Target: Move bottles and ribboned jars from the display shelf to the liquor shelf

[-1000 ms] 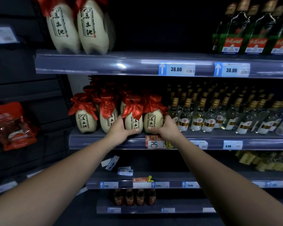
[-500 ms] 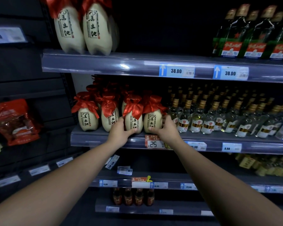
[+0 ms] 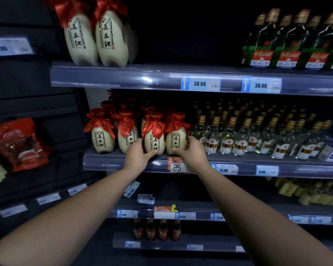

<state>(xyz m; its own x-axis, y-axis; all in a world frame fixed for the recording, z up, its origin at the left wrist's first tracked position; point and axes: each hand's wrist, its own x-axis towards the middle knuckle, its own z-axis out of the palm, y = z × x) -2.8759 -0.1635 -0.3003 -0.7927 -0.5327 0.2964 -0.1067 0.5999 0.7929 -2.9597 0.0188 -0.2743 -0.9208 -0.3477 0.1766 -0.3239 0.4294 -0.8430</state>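
Two ribboned jars [image 3: 154,140] [image 3: 175,140] at the front of the middle shelf [image 3: 123,162] are grasped, one by the left hand [image 3: 137,156], one by the right hand [image 3: 190,153], seemingly being set down, with placement apparently near completion.

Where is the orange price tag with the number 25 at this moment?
In the head view, the orange price tag sits on the middle shelf edge, between the left hand and the right hand.
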